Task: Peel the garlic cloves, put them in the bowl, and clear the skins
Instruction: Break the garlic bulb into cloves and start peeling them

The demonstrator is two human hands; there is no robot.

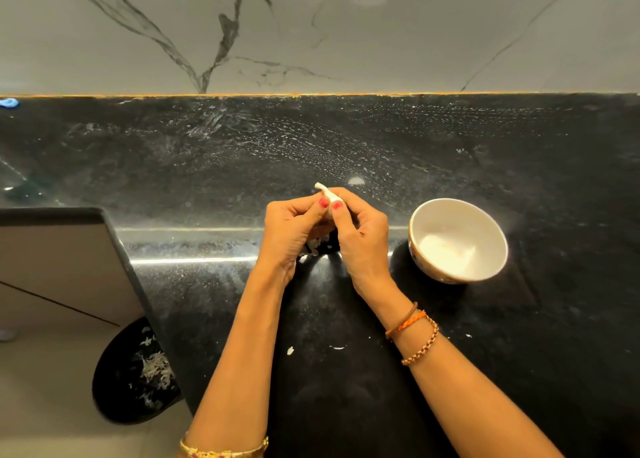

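Both hands meet over the middle of the black counter (346, 388), and between them sits a single garlic clove (328, 197). The left hand (294, 229) and the right hand (360, 236) each curl their fingers inward and pinch the clove from opposite sides, thumbs pressed near its lower end. The two thumbnails nearly touch on its near face.

The clove's long axis runs away from the person and slightly to the left, so its pointed, papery tip sticks out past the fingertips on the far side. That free tip is what the next move seems to turn on: the skin would likely be pulled back from there toward the thumbs. Neither hand is clearly nearer to it; the clove lies between the two.

The bowl (458, 239) stands to the right, near the right hand and apart from it, so that hand is the better placed to drop the peeled clove in. Whether the bowl holds cloves already is unclear; its inside is washed out.

A few skin scraps (313, 248) lie on the counter under the hands, and more lie in the bin (135, 371) below the counter's left edge.
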